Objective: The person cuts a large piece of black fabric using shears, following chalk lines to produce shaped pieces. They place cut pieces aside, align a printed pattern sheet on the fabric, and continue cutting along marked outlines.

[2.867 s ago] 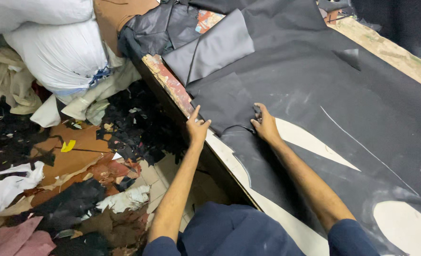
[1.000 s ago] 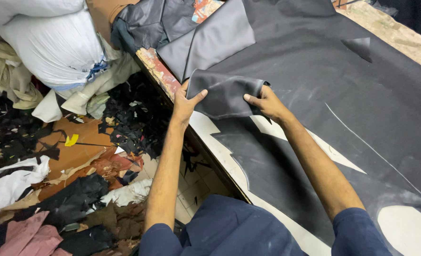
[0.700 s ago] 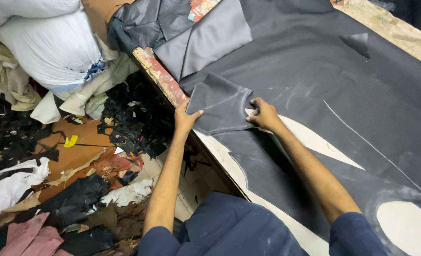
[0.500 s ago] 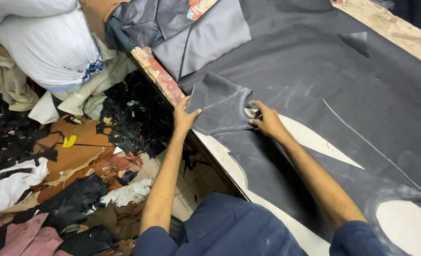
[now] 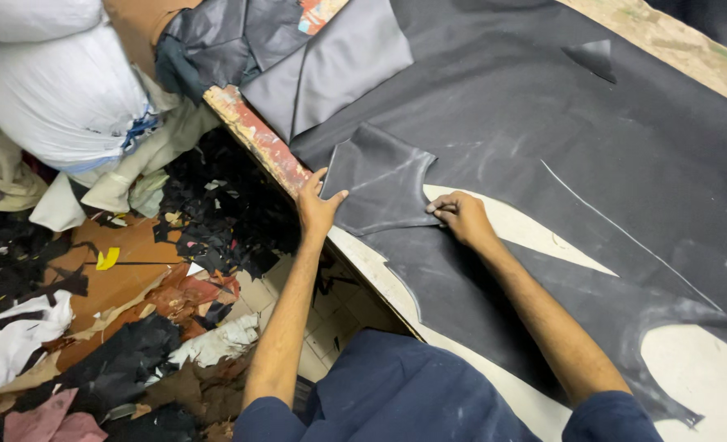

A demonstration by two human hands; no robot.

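I see the cut dark fabric piece (image 5: 380, 184) lying flat on the large dark sheet (image 5: 593, 164), near the table's red edge (image 5: 257, 143). Left hand (image 5: 318, 209) pinches its near corner; right hand (image 5: 462, 217) grips its right edge, fingers closed.

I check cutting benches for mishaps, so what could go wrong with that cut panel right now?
The cut panel lies near the table edge, pinned only by the left hand and right hand; if released it might slide toward the scraps on the floor. It also lies on the dark sheet of the same colour, so its outline could be misjudged.
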